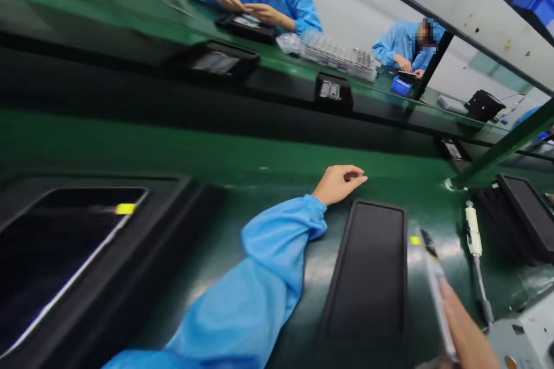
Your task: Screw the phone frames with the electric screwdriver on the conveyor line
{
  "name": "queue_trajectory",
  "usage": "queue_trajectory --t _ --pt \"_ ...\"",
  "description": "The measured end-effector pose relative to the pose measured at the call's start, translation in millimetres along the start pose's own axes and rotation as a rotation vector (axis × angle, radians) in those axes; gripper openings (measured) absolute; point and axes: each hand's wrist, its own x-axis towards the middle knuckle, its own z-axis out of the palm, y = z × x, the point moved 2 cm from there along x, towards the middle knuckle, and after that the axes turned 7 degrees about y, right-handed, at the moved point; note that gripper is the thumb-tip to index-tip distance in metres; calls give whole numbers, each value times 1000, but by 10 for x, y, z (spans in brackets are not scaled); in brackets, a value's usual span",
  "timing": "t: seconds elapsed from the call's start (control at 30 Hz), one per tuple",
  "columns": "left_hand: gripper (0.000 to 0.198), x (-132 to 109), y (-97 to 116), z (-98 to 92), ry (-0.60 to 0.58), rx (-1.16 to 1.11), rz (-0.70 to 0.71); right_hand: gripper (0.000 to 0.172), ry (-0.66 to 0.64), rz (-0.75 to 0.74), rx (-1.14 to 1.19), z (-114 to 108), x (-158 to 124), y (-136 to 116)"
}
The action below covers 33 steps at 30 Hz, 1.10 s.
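My left hand [340,183], in a blue sleeve, reaches over the green bench with fingers loosely curled and nothing in them, just above the far end of an empty black tray [367,277]. My right hand [465,334] at the lower right grips a thin flat panel [435,282] edge-on; a small yellow tab [415,240] shows near its far end, beside the tray's right rim.
A large black tray holding a dark panel [64,253] with a yellow tab lies at the left. A white-handled tool [474,236] and stacked black trays [523,213] sit at the right. Across the conveyor, two people in blue coats [294,0] work over trays.
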Motion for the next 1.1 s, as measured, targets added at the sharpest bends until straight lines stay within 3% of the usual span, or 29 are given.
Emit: queue_trajectory --t 0.1,0.2,0.3,0.4,0.5,0.6,0.7,0.8,0.93,1.1 --pt "36 -83 -363 80 60 60 -68 53 -107 -238 50 512 271 -396" --pt "36 -149 -422 141 60 99 -59 54 -215 -324 -42 892 387 -647" --pt "32 -163 -405 185 24 140 -27 40 -318 -264 -73 1019 328 -756" --pt "31 -159 -414 196 13 181 -3 54 -400 -239 15 998 372 -639" --pt "32 -137 -427 187 61 238 -4 37 -421 -238 -55 1029 732 -65" --pt "34 -71 -415 184 126 300 -29 33 -425 -153 -341 1155 1327 948" --pt "44 13 -392 197 99 419 -52 38 -502 -9 -602 1308 1915 1993" --pt "52 47 -384 198 46 550 -67 37 -488 50 -680 1440 2329 2669" --pt "54 15 -382 187 55 575 -81 36 -488 162 -758 1607 2575 3059" --pt "56 2 -384 189 67 558 -92 41 -434 241 -683 1906 2757 3030"
